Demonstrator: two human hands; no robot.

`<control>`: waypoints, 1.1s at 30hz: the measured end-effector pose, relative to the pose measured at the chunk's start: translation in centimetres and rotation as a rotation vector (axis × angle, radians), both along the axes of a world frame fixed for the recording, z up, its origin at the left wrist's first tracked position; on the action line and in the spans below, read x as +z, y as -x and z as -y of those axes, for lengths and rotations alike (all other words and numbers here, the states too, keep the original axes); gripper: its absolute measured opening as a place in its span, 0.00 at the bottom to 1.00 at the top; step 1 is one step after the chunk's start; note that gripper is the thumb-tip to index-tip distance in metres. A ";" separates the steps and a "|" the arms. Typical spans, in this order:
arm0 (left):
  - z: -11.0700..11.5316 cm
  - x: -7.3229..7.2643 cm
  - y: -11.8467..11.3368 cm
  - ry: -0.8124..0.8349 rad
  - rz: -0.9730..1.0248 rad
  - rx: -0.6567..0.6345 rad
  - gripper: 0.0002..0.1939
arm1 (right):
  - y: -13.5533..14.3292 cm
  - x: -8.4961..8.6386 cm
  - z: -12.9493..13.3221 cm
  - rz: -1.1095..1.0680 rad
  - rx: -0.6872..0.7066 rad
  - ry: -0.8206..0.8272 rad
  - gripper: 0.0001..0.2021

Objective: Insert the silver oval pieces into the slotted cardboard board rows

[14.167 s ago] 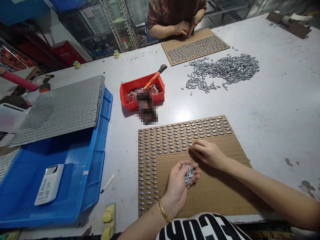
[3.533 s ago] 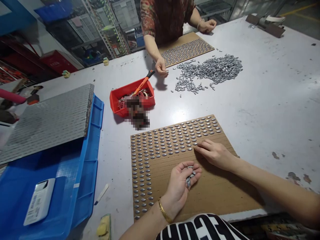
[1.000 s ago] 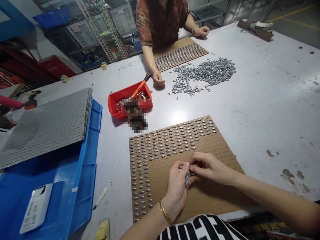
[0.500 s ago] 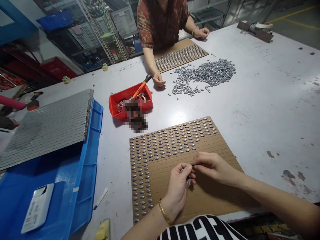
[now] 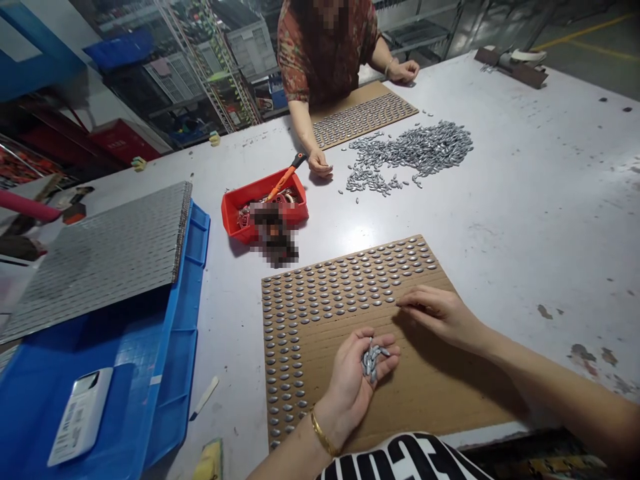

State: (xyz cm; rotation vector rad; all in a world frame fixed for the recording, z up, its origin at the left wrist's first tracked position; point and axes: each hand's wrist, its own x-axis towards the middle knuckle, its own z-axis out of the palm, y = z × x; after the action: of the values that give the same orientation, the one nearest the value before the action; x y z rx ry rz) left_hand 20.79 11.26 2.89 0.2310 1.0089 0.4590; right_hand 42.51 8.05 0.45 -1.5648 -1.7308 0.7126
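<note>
My left hand (image 5: 353, 373) is cupped palm up, fingers curled round a small heap of silver almond-shaped metal pieces (image 5: 373, 360). It hovers over a ribbed brown cardboard sheet (image 5: 340, 347). My right hand (image 5: 440, 313) is closed in a pinch, fingertips down at the right end of the lowest long row. Whatever lies between those fingertips is hidden or too small to make out. More of the same pieces sit in neat rows across the sheet's far part and in a narrow band down its left side.
Across the table, a co-worker's hand (image 5: 320, 163) is near a loose pile of pieces (image 5: 433, 145) and another filled sheet (image 5: 360, 120). A red bin (image 5: 235, 213) holds an orange-handled tool (image 5: 286, 181). At left, stacked grey sheets (image 5: 115, 240) rest on a blue crate (image 5: 170, 373) with a white device (image 5: 83, 417).
My right hand has moved away from my left hand to the end of the row. My left hand has opened somewhat, turning its palm up and showing the pieces.
</note>
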 end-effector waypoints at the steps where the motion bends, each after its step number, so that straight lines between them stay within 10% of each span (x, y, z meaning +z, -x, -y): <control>1: 0.1 0.0 0.0 -0.013 0.002 -0.006 0.08 | -0.2 -0.2 -0.1 0.010 0.000 -0.002 0.09; 33: 0.6 -1.7 0.4 -0.111 -0.025 -0.096 0.12 | -2.7 -3.1 -2.2 0.281 0.055 -0.173 0.09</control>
State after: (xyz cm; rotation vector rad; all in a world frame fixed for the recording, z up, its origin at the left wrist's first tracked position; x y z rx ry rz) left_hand 20.38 10.68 1.20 0.3843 0.9930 0.4258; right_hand 45.17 10.22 -2.68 -1.5588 -1.9878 0.3685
